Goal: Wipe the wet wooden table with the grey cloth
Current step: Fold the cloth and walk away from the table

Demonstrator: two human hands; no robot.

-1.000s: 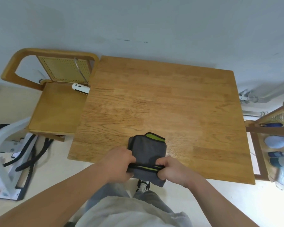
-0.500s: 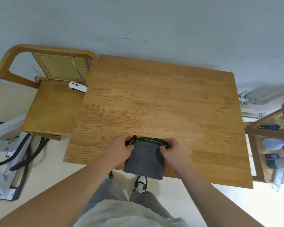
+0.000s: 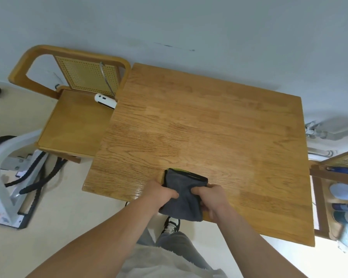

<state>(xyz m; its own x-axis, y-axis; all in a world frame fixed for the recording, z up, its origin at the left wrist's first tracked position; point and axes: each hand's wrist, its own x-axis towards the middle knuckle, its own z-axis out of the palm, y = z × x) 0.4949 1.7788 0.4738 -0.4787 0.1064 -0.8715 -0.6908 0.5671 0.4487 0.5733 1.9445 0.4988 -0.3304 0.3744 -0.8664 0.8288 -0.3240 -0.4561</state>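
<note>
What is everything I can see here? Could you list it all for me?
square wooden table: one, honey brown, centre, against the wall
folded grey cloth with a black and green edge: one, at the table's near edge, overhanging it
wooden chair with cane back: one, light brown, left of the table
small white device: one, on that chair's seat, at the back
second wooden chair: one, right edge, partly cut off, holding blurred blue items
white frame with black cords: one, floor, far left
black and white shoe: one, below the table's near edge
left hand: gripping the cloth's left side
right hand: gripping its right side
</note>
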